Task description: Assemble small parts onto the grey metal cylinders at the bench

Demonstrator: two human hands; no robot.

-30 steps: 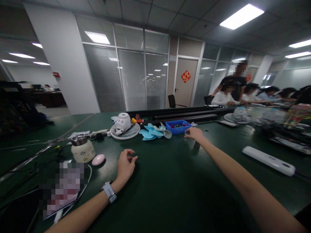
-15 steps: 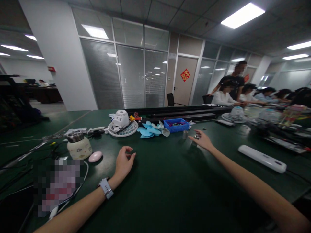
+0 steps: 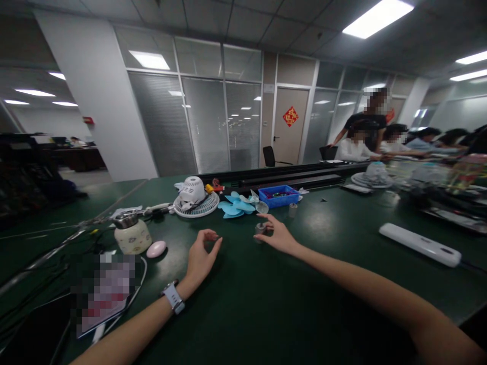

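Observation:
My right hand [image 3: 280, 236] grips a small metal cylinder [image 3: 260, 229] between thumb and fingers, just above the green table [image 3: 236, 294]. To its right, a second metal cylinder [image 3: 292, 210] stands upright on the table. My left hand [image 3: 201, 256], with a watch [image 3: 173, 296] on the wrist, hovers over the table with thumb and curved fingers apart and nothing between them. Beyond the hands lie light-blue fan blades [image 3: 236, 205], a blue tray [image 3: 279, 196] of small parts, and a white fan head with its round grille [image 3: 200, 205].
On the left are a cream flask [image 3: 133, 237], a pink oval object [image 3: 156, 249], cables and a blurred flat item [image 3: 108, 289]. A white power strip [image 3: 420, 245] lies to the right. Black rails [image 3: 289, 177] line the far edge; several people work at the back right.
My right hand has moved left and nearer with the metal cylinder, away from the other cylinder. My left hand keeps its pose; the view has shifted slightly.

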